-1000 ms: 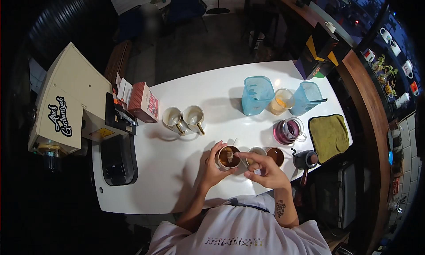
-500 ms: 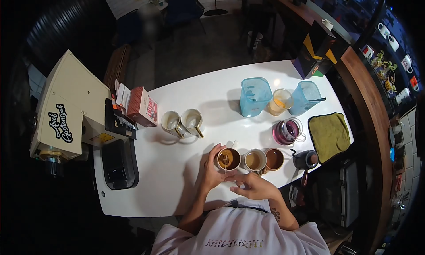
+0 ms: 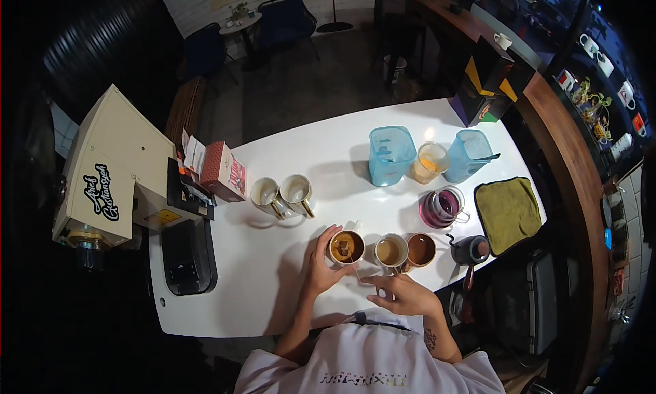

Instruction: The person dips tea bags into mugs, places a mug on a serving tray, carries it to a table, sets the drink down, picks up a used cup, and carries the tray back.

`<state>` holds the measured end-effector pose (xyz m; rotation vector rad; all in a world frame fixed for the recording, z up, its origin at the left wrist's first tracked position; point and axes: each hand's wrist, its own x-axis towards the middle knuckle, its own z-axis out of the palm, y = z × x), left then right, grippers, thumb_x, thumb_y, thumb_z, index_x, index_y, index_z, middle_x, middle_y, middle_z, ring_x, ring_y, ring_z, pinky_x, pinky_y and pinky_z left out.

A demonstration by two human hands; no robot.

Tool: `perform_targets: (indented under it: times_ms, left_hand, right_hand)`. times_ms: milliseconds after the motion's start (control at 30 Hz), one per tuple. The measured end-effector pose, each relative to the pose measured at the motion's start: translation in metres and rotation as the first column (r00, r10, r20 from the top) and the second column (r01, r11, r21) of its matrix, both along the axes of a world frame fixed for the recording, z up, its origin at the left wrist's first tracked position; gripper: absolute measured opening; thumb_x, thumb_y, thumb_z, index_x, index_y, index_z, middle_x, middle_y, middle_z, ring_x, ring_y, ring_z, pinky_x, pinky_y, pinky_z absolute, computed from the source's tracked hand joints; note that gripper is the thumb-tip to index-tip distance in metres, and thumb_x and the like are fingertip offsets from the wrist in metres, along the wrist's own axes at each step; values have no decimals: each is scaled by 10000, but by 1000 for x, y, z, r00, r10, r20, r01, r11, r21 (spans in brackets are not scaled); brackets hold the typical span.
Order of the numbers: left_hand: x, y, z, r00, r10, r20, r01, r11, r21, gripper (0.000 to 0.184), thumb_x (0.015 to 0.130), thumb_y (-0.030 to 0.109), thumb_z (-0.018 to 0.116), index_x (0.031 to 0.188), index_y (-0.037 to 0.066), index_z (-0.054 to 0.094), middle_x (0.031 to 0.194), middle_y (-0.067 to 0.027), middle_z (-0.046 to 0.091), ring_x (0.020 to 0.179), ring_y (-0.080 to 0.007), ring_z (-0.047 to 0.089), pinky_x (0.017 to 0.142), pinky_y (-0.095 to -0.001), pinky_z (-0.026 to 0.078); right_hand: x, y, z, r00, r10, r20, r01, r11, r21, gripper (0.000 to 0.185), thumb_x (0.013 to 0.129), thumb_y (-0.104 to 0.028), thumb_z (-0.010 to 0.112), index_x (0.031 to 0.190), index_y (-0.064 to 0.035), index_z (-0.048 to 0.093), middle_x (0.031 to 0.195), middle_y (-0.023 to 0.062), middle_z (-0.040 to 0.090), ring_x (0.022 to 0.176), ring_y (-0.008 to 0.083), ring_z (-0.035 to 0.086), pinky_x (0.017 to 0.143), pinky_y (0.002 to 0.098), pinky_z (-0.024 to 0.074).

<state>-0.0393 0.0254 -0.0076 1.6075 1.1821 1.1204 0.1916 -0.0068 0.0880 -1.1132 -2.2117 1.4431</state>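
My left hand (image 3: 324,265) is wrapped around the left side of a mug (image 3: 359,238) of brown liquid. A dark lump that looks like a tea bag (image 3: 344,248) sits in the liquid. From it a thin pale string (image 3: 354,269) runs over the near rim to my right hand (image 3: 404,295), whose fingers are closed on its end. Just right of this mug stand a cup of pale brown liquid (image 3: 391,250) and a brown-filled cup (image 3: 421,249), close together.
Two glass mugs (image 3: 296,192) stand left on the white table (image 3: 253,284). Farther back are blue pitchers (image 3: 392,155) and a glass with orange contents (image 3: 430,163). At right are a purple-filled glass server (image 3: 441,207), a dark kettle (image 3: 470,250) and a green cloth (image 3: 508,215). A beige grinder (image 3: 113,168) stands at left.
My right hand has moved slightly right and down, away from the mug, and the string now slants toward it. My left hand stays around the mug. The view has shifted a little.
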Motion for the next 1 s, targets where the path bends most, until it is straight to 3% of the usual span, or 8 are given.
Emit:
perform_targets:
  times_ms: [233, 333, 400, 533, 633, 700, 933, 1000]
  left_hand:
    - [-8, -2, 5, 996, 79, 34, -80, 996, 40, 902, 669, 173, 911, 1419, 33, 431, 1410, -160, 531, 1288, -276, 541, 1061, -391, 461]
    - [-15, -5, 4, 996, 90, -22, -89, 995, 48, 884, 668, 173, 911, 1410, 42, 450, 1398, -161, 541, 1283, -284, 546, 1060, -393, 458]
    - [-21, -7, 4, 995, 97, -34, -96, 995, 29, 891, 663, 178, 914, 1411, 45, 449, 1387, -159, 551, 1275, -290, 551, 1059, -396, 455]
    - [-31, -11, 4, 994, 105, -35, -103, 994, 36, 887, 663, 179, 913, 1408, 44, 452, 1388, -156, 551, 1269, -291, 555, 1061, -397, 451]
    - [-41, -16, 6, 990, 131, -55, -130, 991, 37, 882, 664, 170, 911, 1407, 43, 451, 1387, -155, 551, 1270, -292, 554, 1062, -397, 448]
    - [-48, -21, 8, 988, 153, -37, -152, 988, 11, 883, 663, 165, 911, 1406, 44, 451, 1387, -154, 551, 1272, -292, 553, 1067, -399, 443]
    - [-78, -34, 15, 977, 191, -99, -192, 981, -4, 888, 665, 163, 913, 1411, 46, 444, 1383, -152, 554, 1263, -289, 559, 1063, -399, 445]
    - [-86, -37, 14, 972, 220, -89, -219, 976, 16, 889, 666, 159, 914, 1412, 49, 443, 1360, -156, 568, 1245, -289, 569, 1050, -396, 454]
  right_hand:
    - [-5, -2, 10, 998, 28, 64, -25, 998, -51, 526, 921, -209, 657, 1385, -26, 489, 1054, 256, 691, 764, 354, 704, 725, 428, 541]
    - [-8, -6, 10, 999, -2, 50, 5, 999, -47, 592, 924, -206, 654, 1452, -64, 427, 1001, 242, 700, 765, 361, 700, 727, 432, 539]
    - [-10, -8, 8, 998, -57, -19, 57, 998, -38, 561, 942, -185, 640, 1454, -68, 444, 787, 159, 666, 628, 254, 647, 648, 359, 506]
    - [-18, -9, -2, 995, -93, -25, 93, 995, -30, 564, 933, -171, 640, 1456, -77, 453, 787, 134, 665, 646, 249, 637, 660, 356, 500]
    - [-29, -8, -4, 992, -127, -17, 126, 991, -52, 551, 920, -140, 635, 1443, -70, 475, 841, 137, 671, 706, 243, 640, 677, 356, 502]
    - [-37, -8, -3, 993, -119, 22, 121, 986, -113, 587, 917, -137, 621, 1476, -119, 443, 1088, 217, 664, 904, 329, 671, 820, 413, 519]
    - [-66, -14, -17, 988, -150, -29, 150, 989, -14, 509, 885, -62, 617, 1387, -48, 533, 975, 166, 682, 814, 291, 663, 766, 380, 523]
    - [-71, -18, -27, 992, -126, 8, 126, 987, -101, 490, 882, -88, 632, 1363, -54, 543, 1141, 192, 643, 898, 336, 645, 853, 430, 511]
